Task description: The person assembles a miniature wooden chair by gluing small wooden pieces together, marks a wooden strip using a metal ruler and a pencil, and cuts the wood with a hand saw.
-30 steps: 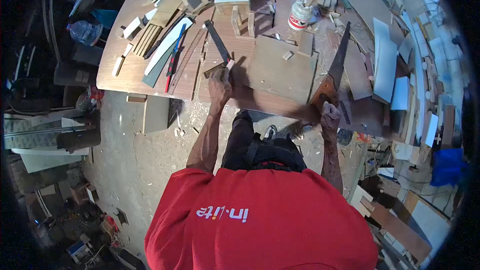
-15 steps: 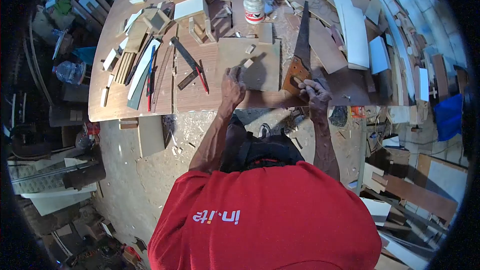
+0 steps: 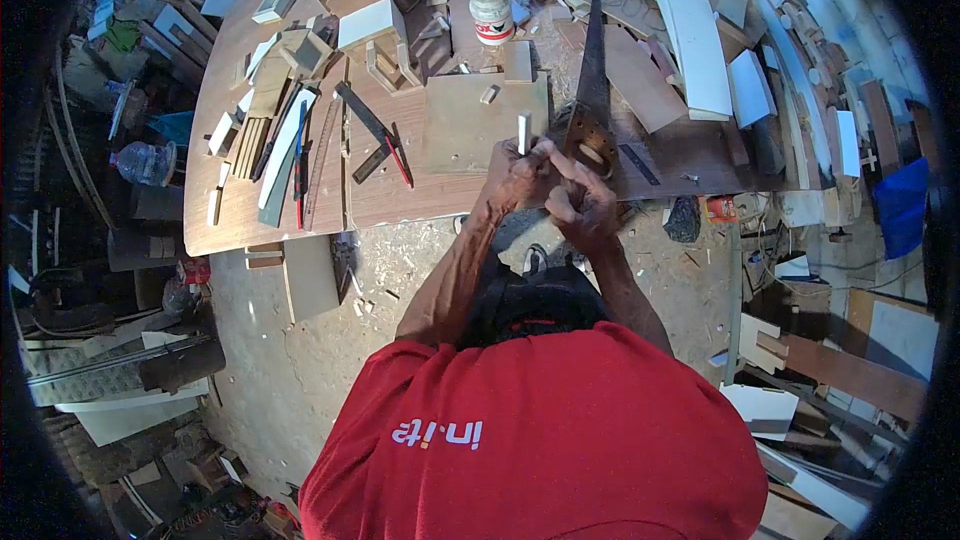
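My left hand (image 3: pixel 515 178) is closed around a small pale wood block (image 3: pixel 523 132), which stands up out of the fingers over the front edge of a square board (image 3: pixel 480 145). Close beside it, my right hand (image 3: pixel 582 205) has its fingers apart and partly bent, some reaching toward the left hand; I see nothing held in it. Just beyond the right hand lies a handsaw (image 3: pixel 592 90), its wooden handle near me and its blade pointing away. Another small wood block (image 3: pixel 489 94) rests on the board.
A glue tub (image 3: pixel 491 15) with a stick in it stands behind the board. To the left lie a try square (image 3: pixel 365 115), a red pencil (image 3: pixel 400 162) and wooden pieces. White panels (image 3: pixel 690 45) and offcuts cover the right side. A dark metal strip (image 3: pixel 638 164) lies right of the saw.
My right hand has left the saw handle and moved left toward my left hand. My left hand has moved right, now with the small block upright in it. The view has shifted slightly.
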The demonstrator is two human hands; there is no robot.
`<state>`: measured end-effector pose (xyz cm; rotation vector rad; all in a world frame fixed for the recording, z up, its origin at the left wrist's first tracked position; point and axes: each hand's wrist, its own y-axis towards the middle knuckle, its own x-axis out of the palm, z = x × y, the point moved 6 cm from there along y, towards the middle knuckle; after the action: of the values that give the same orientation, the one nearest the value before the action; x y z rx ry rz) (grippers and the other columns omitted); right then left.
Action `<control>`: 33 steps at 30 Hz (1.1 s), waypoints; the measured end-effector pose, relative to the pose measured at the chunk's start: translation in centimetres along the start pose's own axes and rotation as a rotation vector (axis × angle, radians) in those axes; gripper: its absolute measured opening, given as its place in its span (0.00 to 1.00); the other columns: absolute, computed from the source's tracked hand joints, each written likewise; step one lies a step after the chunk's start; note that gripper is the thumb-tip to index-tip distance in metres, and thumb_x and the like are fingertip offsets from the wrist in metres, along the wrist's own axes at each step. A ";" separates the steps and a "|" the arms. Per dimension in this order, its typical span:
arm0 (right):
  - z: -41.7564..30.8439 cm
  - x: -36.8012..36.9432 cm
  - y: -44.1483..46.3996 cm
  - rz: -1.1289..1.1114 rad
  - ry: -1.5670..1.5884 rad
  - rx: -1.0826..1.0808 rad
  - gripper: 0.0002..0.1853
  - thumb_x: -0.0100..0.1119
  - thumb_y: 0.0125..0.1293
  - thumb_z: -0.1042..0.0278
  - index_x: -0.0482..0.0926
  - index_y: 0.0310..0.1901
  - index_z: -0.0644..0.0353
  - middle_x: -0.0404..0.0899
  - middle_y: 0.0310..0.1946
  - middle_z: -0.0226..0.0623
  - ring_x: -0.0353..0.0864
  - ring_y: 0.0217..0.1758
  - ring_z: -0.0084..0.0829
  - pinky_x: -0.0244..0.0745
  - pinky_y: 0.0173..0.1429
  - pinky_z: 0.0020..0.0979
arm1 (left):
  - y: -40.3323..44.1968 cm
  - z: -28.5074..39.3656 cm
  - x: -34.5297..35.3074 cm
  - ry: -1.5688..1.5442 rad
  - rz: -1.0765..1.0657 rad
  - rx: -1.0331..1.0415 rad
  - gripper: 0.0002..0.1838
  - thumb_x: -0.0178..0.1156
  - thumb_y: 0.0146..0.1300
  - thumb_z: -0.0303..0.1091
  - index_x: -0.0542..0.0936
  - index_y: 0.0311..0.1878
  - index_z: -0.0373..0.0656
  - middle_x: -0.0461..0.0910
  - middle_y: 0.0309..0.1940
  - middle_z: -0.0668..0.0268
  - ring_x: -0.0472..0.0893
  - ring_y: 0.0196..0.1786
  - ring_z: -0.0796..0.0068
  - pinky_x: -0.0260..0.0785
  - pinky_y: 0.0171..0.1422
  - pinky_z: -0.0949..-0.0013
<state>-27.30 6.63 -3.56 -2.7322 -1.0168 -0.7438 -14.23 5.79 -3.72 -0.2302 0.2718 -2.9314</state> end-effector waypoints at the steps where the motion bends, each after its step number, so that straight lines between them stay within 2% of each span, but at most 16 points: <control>1: -0.8 0.5 -0.1 0.003 -0.358 -0.106 0.27 0.47 0.72 0.68 0.59 0.70 0.66 0.65 0.19 0.22 0.60 0.19 0.14 0.55 0.26 0.19 | -0.1 -0.1 -0.2 0.034 0.033 -0.035 0.13 0.62 0.64 0.39 0.81 0.34 0.37 0.74 0.23 0.71 0.70 0.26 0.83 0.62 0.29 0.76; 2: -0.1 0.4 0.0 -0.021 -0.150 -0.010 0.27 0.45 0.71 0.68 0.60 0.71 0.63 0.64 0.18 0.22 0.60 0.18 0.15 0.55 0.24 0.20 | 0.1 -0.5 -0.2 -0.066 0.116 -0.035 0.14 0.61 0.63 0.40 0.79 0.28 0.40 0.69 0.18 0.74 0.64 0.21 0.84 0.55 0.24 0.76; 3: -1.0 0.9 0.2 -0.017 -0.151 -0.013 0.27 0.45 0.71 0.68 0.60 0.71 0.63 0.64 0.18 0.22 0.60 0.18 0.15 0.55 0.24 0.20 | 0.2 -0.8 -0.1 -0.066 0.111 -0.034 0.14 0.61 0.63 0.40 0.79 0.28 0.40 0.69 0.18 0.74 0.64 0.21 0.84 0.55 0.24 0.76; 5: -1.8 2.8 0.5 0.041 -0.054 0.251 0.27 0.46 0.71 0.64 0.61 0.70 0.61 0.64 0.17 0.22 0.61 0.17 0.16 0.55 0.22 0.21 | 0.5 -1.6 -0.9 -0.190 0.237 -0.052 0.14 0.63 0.62 0.40 0.79 0.27 0.40 0.69 0.17 0.74 0.65 0.19 0.83 0.54 0.23 0.75; 7: -0.5 2.7 0.5 0.113 0.019 0.244 0.27 0.45 0.72 0.59 0.63 0.70 0.59 0.65 0.15 0.24 0.61 0.15 0.17 0.54 0.21 0.23 | 1.0 -1.2 -1.1 -0.175 0.281 -0.021 0.15 0.63 0.62 0.40 0.78 0.25 0.40 0.68 0.15 0.73 0.64 0.15 0.82 0.53 0.20 0.76; 11: 0.7 2.3 0.4 0.057 -0.355 0.250 0.27 0.41 0.73 0.55 0.64 0.69 0.59 0.65 0.15 0.22 0.58 0.15 0.17 0.51 0.21 0.23 | 1.1 -1.0 -2.2 -0.201 0.178 -0.166 0.19 0.62 0.64 0.45 0.77 0.24 0.40 0.71 0.15 0.71 0.67 0.17 0.81 0.55 0.21 0.75; 13: -0.8 4.4 0.1 0.054 0.053 0.172 0.27 0.39 0.74 0.56 0.65 0.69 0.62 0.63 0.15 0.20 0.57 0.16 0.16 0.51 0.23 0.21 | 0.9 -0.9 -2.5 -0.201 0.111 -0.221 0.22 0.60 0.66 0.48 0.76 0.22 0.41 0.73 0.16 0.70 0.69 0.19 0.81 0.58 0.23 0.75; 15: -0.7 4.6 0.2 0.057 0.045 0.106 0.27 0.37 0.74 0.55 0.65 0.68 0.63 0.62 0.15 0.20 0.56 0.17 0.16 0.51 0.24 0.21 | 0.4 0.0 -2.4 -0.353 0.013 -0.102 0.23 0.58 0.67 0.53 0.79 0.29 0.40 0.71 0.17 0.69 0.69 0.19 0.80 0.56 0.20 0.75; 19: -0.8 5.5 0.3 0.107 0.106 0.101 0.29 0.31 0.76 0.52 0.65 0.68 0.66 0.59 0.15 0.19 0.54 0.17 0.16 0.51 0.27 0.20 | -0.5 -0.4 -3.6 -0.342 -0.022 -0.184 0.27 0.54 0.69 0.58 0.80 0.31 0.39 0.74 0.21 0.69 0.69 0.21 0.79 0.60 0.25 0.76; 20: 0.0 5.3 0.4 0.056 0.266 0.081 0.29 0.29 0.76 0.52 0.66 0.67 0.65 0.60 0.16 0.20 0.54 0.18 0.16 0.52 0.26 0.20 | -0.4 -0.6 -4.0 -0.342 -0.025 -0.181 0.27 0.54 0.69 0.58 0.80 0.31 0.39 0.74 0.21 0.69 0.69 0.21 0.79 0.60 0.25 0.76; 23: 1.0 4.2 0.6 0.205 0.043 0.049 0.28 0.31 0.76 0.53 0.71 0.64 0.63 0.66 0.18 0.22 0.58 0.20 0.16 0.53 0.27 0.20 | -0.8 -0.6 -4.9 -0.326 -0.105 -0.120 0.24 0.56 0.68 0.54 0.81 0.32 0.40 0.75 0.22 0.70 0.68 0.21 0.81 0.59 0.26 0.76; 26: 1.7 3.9 1.0 0.349 0.018 0.062 0.27 0.34 0.74 0.52 0.75 0.60 0.61 0.73 0.22 0.25 0.64 0.23 0.17 0.57 0.28 0.20 | -1.6 0.6 -5.1 -0.124 -0.157 -0.070 0.15 0.61 0.66 0.43 0.82 0.34 0.39 0.78 0.26 0.69 0.72 0.26 0.81 0.64 0.31 0.77; 28: 0.5 4.5 1.1 0.330 -0.172 0.065 0.25 0.38 0.73 0.53 0.78 0.57 0.61 0.75 0.24 0.26 0.66 0.24 0.18 0.58 0.29 0.21 | -1.5 1.7 -5.5 0.021 -0.032 0.221 0.07 0.66 0.61 0.32 0.82 0.32 0.38 0.78 0.24 0.71 0.73 0.28 0.81 0.67 0.33 0.74; 29: 0.1 4.7 1.1 0.310 -0.359 0.075 0.23 0.42 0.72 0.54 0.80 0.55 0.60 0.77 0.26 0.27 0.68 0.25 0.18 0.60 0.30 0.21 | -1.4 1.5 -5.7 0.020 -0.035 0.224 0.07 0.66 0.61 0.32 0.82 0.32 0.38 0.78 0.24 0.71 0.73 0.28 0.81 0.67 0.33 0.74; 31: 0.6 4.2 1.0 0.331 -0.369 0.080 0.21 0.46 0.70 0.56 0.81 0.53 0.60 0.77 0.26 0.27 0.68 0.26 0.19 0.61 0.30 0.22 | -1.4 1.2 -6.1 0.143 -0.028 0.306 0.03 0.64 0.59 0.25 0.81 0.31 0.37 0.79 0.26 0.73 0.75 0.33 0.81 0.69 0.40 0.74; 33: 0.7 4.3 0.8 0.352 -0.376 0.085 0.19 0.50 0.68 0.58 0.82 0.51 0.60 0.78 0.27 0.27 0.68 0.26 0.19 0.62 0.31 0.23 | -1.4 0.6 -6.3 0.147 -0.078 0.341 0.03 0.64 0.60 0.25 0.80 0.34 0.35 0.80 0.29 0.70 0.77 0.34 0.79 0.70 0.41 0.73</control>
<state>-23.71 8.66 -2.05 -2.9187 -0.5697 -0.1315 -8.21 8.33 -3.75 0.0255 -0.2222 -3.0122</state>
